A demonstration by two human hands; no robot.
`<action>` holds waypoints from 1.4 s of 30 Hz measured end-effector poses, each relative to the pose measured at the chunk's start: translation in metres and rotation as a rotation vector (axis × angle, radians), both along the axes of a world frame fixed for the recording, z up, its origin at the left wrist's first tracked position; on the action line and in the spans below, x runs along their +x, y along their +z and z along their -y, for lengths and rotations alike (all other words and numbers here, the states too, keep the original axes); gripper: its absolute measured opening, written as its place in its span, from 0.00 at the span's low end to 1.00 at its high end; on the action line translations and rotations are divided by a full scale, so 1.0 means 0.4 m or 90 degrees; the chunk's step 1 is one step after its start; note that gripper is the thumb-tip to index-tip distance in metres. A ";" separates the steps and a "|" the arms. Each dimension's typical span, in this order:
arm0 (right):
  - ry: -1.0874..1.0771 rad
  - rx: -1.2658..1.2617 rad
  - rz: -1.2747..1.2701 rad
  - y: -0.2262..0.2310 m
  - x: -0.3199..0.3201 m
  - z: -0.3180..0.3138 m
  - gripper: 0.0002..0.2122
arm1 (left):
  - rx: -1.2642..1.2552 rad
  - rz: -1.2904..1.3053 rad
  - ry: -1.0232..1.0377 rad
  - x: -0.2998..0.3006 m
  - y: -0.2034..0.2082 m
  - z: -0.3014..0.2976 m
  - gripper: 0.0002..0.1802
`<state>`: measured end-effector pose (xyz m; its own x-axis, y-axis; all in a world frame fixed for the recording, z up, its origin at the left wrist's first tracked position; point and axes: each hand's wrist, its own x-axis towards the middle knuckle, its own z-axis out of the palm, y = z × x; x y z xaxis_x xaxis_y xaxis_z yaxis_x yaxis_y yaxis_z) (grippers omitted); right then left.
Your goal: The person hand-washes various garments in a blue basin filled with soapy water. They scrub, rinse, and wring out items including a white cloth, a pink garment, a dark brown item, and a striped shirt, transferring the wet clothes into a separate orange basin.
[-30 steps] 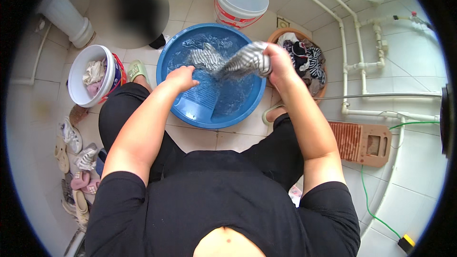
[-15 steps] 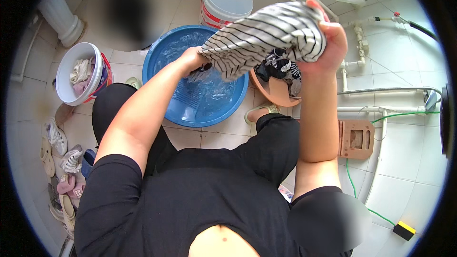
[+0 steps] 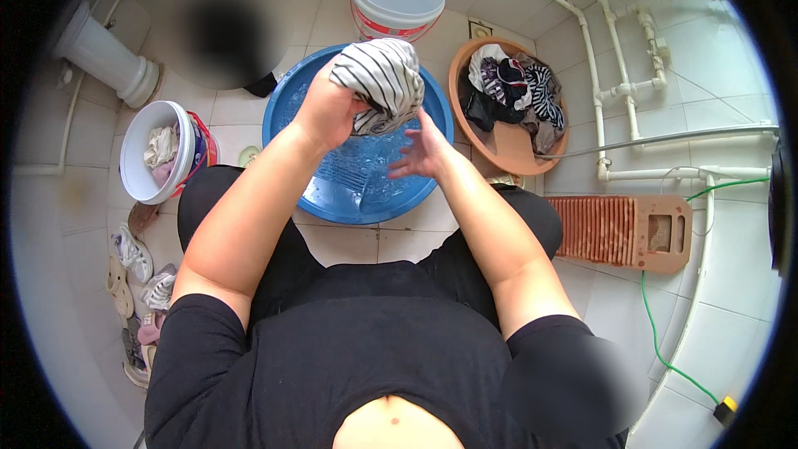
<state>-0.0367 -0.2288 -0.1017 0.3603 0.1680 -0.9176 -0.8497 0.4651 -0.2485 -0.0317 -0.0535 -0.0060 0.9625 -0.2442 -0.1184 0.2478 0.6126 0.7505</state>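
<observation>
A white cloth with black stripes (image 3: 382, 83) is bunched up above the blue basin (image 3: 277, 120), which holds water and has a ribbed washboard surface on its inner near side. My left hand (image 3: 326, 108) is closed around the left side of the bundle. Just below and right of the cloth, over the basin's right part, my right hand (image 3: 422, 148) is open with its fingers spread. It appears to hold nothing; whether its thumb touches the cloth I cannot tell.
An orange-brown tub (image 3: 499, 154) of dark and striped clothes stands right of the basin. Behind the basin is a white bucket (image 3: 399, 0); another bucket (image 3: 137, 158) holding cloths stands left. A brown washboard (image 3: 598, 233) lies right. Shoes (image 3: 133, 254) line the left wall; pipes (image 3: 590, 75) run right.
The striped cloth, earlier stretched between both raised hands, is now bunched in my left hand over the basin. My right hand has let go and moved down and left.
</observation>
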 end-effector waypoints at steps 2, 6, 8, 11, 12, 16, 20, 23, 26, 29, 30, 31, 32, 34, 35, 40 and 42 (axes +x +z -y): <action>0.010 0.209 0.159 0.008 -0.005 0.007 0.34 | -0.072 0.051 -0.042 -0.019 0.008 0.012 0.16; -0.150 0.683 0.350 0.040 0.027 0.010 0.33 | -0.222 0.011 -0.129 -0.047 0.004 0.013 0.19; -0.170 0.577 0.460 0.064 0.034 0.004 0.29 | -0.296 -0.024 -0.166 -0.049 0.009 0.008 0.21; -0.155 0.409 0.450 0.102 0.033 0.010 0.28 | -0.146 -0.111 -0.002 0.007 0.004 -0.019 0.25; -0.171 0.412 0.429 0.138 0.032 -0.003 0.28 | -0.048 -0.110 0.026 0.023 0.005 -0.045 0.26; -0.149 0.428 0.437 0.174 0.020 -0.024 0.26 | 0.260 -0.163 0.088 0.062 -0.102 -0.047 0.29; -0.156 0.678 0.426 0.183 -0.005 -0.060 0.22 | -0.119 -0.322 0.018 0.023 -0.142 -0.025 0.32; -0.109 0.641 0.404 0.126 -0.025 -0.063 0.21 | -0.140 -0.162 0.052 0.039 -0.136 -0.039 0.26; -0.038 0.484 0.270 0.095 -0.024 -0.040 0.21 | -0.094 -0.098 0.048 0.032 -0.022 -0.027 0.24; 0.097 0.298 0.187 0.072 -0.030 -0.012 0.37 | -0.038 0.038 0.079 0.058 -0.045 -0.056 0.26; 0.111 0.348 0.121 0.014 -0.023 0.004 0.43 | -0.043 0.064 0.038 0.059 -0.039 -0.058 0.24; 0.099 0.399 0.116 -0.001 -0.032 0.005 0.44 | -0.016 0.068 0.047 0.051 -0.035 -0.053 0.23; 0.087 0.450 0.111 -0.009 -0.041 0.002 0.44 | 0.011 0.073 0.056 0.038 -0.027 -0.047 0.21; 0.065 0.480 0.226 0.016 -0.059 -0.021 0.45 | 0.035 0.061 0.033 0.012 -0.011 -0.027 0.20; 0.054 0.493 0.282 0.037 -0.063 -0.032 0.46 | 0.050 0.065 0.046 0.001 -0.022 -0.018 0.20; -0.070 0.471 0.359 0.096 0.015 -0.025 0.32 | 0.036 0.035 0.070 -0.001 -0.037 -0.016 0.23; -0.117 0.333 0.484 0.134 0.036 -0.012 0.25 | 0.032 0.003 0.103 0.017 -0.039 -0.025 0.23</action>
